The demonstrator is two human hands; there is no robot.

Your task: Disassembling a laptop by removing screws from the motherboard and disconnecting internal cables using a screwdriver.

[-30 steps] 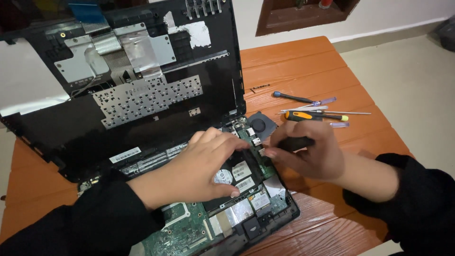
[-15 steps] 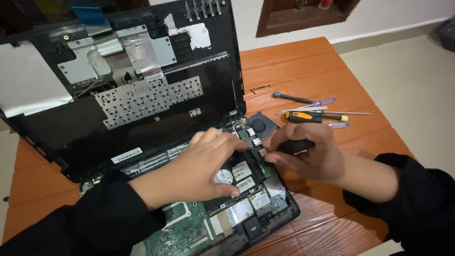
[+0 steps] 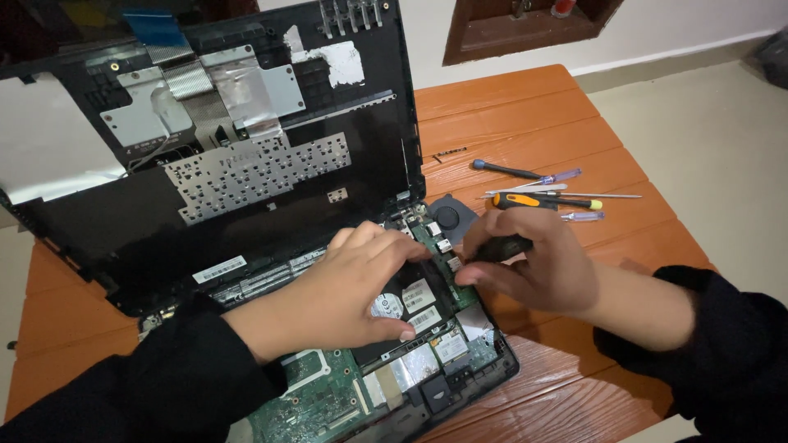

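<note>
One opened laptop [image 3: 246,246] is counted on one table [image 3: 525,107], w/ one round fan [image 3: 449,217] exposed inside. Approx. five screwdrivers [image 3: 546,201] are seen laid out together. Two hands [image 3: 353,287] are counted over the board.

Opened laptop [image 3: 246,246] left on table [image 3: 509,115]; screwdrivers [image 3: 546,197] right of it.

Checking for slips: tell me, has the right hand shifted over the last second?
No. The right hand keeps gripping the dark tool handle just below the round fan.
</note>
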